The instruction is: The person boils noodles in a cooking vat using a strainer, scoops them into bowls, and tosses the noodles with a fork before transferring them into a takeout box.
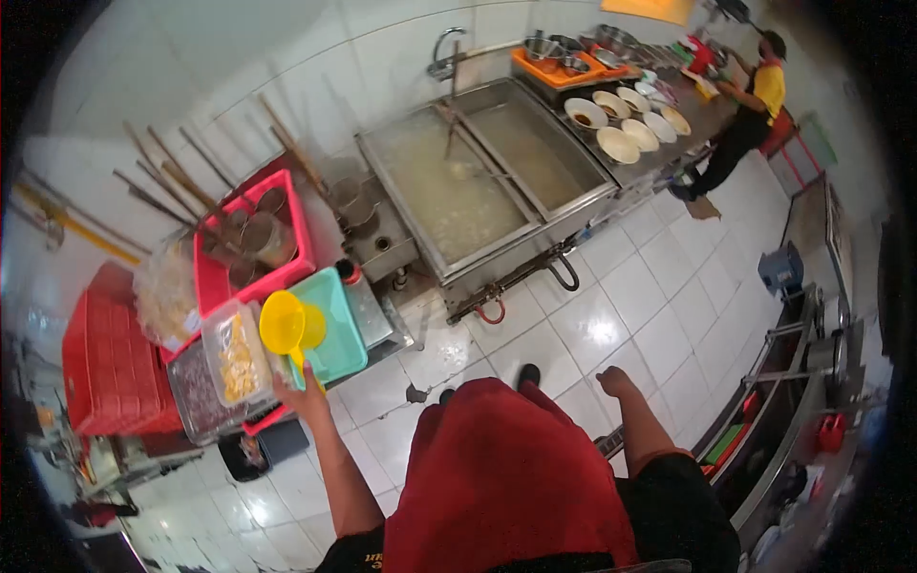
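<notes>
My left hand (308, 393) is closed round the handle of a yellow plastic dipper (283, 323). The dipper's round bowl is above a turquoise tray (346, 325). Just left of it stands a clear plastic container (218, 349) holding pale yellow pieces (237, 368). My right hand (617, 382) hangs over the tiled floor at my right side, fingers curled, with nothing visible in it.
A steel two-basin cooker (528, 232) of cloudy liquid stands ahead. Left are a pink crate (304, 224) of long-handled strainers and stacked red crates (119, 349). Several white bowls (619, 145) line the counter, where a person (755, 105) works. Metal shelving (778, 382) runs along the right.
</notes>
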